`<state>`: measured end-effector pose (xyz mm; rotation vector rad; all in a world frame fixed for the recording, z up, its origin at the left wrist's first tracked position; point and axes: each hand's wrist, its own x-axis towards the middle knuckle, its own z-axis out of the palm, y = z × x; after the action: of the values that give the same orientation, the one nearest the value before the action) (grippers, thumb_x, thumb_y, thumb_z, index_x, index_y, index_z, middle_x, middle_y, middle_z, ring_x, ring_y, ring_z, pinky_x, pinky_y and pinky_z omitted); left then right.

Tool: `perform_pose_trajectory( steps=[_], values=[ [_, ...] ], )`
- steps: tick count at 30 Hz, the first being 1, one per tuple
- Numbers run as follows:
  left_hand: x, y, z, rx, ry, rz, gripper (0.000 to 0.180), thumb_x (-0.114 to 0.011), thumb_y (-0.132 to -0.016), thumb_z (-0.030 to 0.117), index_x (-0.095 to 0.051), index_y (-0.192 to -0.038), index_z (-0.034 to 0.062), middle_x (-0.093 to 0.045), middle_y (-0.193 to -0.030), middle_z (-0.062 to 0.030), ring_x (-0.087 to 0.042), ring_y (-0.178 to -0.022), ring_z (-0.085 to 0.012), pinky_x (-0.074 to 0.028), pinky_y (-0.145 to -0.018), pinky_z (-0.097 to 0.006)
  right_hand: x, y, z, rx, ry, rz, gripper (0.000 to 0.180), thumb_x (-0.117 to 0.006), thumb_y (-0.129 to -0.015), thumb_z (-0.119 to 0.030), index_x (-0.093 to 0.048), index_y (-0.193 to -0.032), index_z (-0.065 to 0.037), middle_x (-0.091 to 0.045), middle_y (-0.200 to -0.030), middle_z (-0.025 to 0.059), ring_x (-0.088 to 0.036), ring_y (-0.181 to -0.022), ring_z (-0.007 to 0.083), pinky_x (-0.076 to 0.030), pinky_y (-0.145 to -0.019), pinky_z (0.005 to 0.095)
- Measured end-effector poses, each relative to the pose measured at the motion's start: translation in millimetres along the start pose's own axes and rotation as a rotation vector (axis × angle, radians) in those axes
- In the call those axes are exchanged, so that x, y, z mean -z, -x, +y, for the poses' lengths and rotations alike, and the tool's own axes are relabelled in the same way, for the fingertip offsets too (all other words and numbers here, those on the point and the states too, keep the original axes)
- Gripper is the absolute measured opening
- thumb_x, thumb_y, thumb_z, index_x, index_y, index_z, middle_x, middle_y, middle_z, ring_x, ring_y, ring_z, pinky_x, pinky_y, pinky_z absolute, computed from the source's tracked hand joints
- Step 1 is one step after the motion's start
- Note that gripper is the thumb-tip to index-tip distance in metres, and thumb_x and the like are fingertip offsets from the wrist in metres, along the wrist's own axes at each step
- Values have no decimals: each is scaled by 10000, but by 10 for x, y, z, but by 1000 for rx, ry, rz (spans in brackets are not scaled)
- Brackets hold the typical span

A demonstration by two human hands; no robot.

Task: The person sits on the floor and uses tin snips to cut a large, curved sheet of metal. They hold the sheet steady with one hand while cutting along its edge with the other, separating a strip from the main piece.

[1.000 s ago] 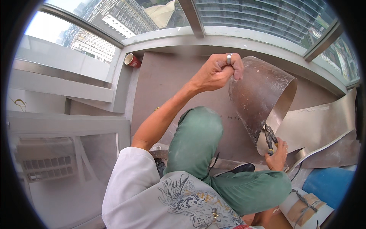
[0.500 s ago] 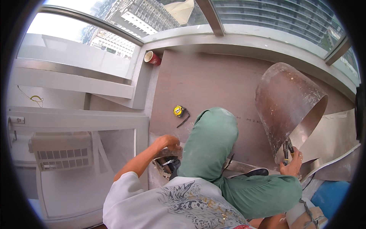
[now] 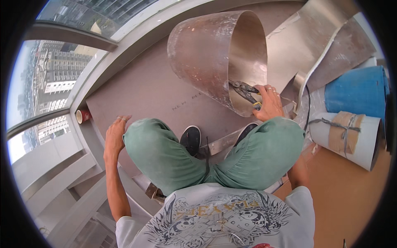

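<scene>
Your right hand (image 3: 269, 102) is clenched around the tin snips (image 3: 245, 91), whose blades bite the rim of the curled metal sheet (image 3: 215, 53) standing on the floor before your knees. Your left hand (image 3: 114, 134) rests released on the brown board (image 3: 153, 93). The cutting step seems in hand; continuing probably calls for steadying the sheet.

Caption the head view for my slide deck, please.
Crouched person's right hand works tin snips into a curled metal sheet; left hand rests by the knee.
</scene>
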<state>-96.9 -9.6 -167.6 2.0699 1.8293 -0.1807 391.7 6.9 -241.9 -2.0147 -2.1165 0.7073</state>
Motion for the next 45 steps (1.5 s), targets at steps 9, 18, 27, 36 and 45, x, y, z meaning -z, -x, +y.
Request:
perform_pose_trajectory(
  steps=[9, 18, 27, 36, 45],
  values=[
    [769, -1047, 2890, -1221, -63, 109, 276, -648, -860, 133, -632, -1125, 57, -652, -1044, -87, -633, -959, -251, -497, -788, -378, -132, 176, 244, -116, -5, 67, 678, -730, -650, -139, -492, -1284, -98, -504, -1181, 181, -464, -1163, 362, -385, -1003, 465],
    [-149, -1097, 2952, -1163, -546, -260, 334, -614, -850, 78, -590, -1175, 7, -650, -800, -64, -676, -797, -244, -504, -668, -352, 66, 177, 492, -207, -145, 193, 653, -721, -680, -167, -500, -1289, -80, -534, -1160, 194, -488, -1137, 381, -401, -976, 469],
    [60, -1447, 2781, -993, -452, -305, 293, -598, -800, -6, -672, -1078, 51, -662, -825, -117, -672, -822, -292, -540, -703, -405, 126, 422, 756, -490, -1139, 463, 574, -670, -687, -85, -496, -1231, -20, -550, -960, 64, -526, -835, 152, -436, -789, 294],
    [50, -1354, 2741, -1055, -357, -359, 166, -616, -778, 27, -677, -932, 34, -664, -727, -123, -684, -738, -295, -536, -660, -396, -855, 248, 1380, -837, -1291, 522, 455, -634, -733, -206, -508, -1169, -165, -596, -954, 44, -583, -861, 153, -456, -681, 335],
    [30, -1110, 2703, -1172, -362, -516, 75, -666, -704, 53, -725, -750, 49, -710, -762, -127, -707, -741, -294, -557, -634, -376, -849, 114, 1362, -737, -1438, 468, 383, -568, -848, -337, -574, -1130, -78, -655, -1002, 102, -651, -900, 251, -538, -762, 415]
  ],
)
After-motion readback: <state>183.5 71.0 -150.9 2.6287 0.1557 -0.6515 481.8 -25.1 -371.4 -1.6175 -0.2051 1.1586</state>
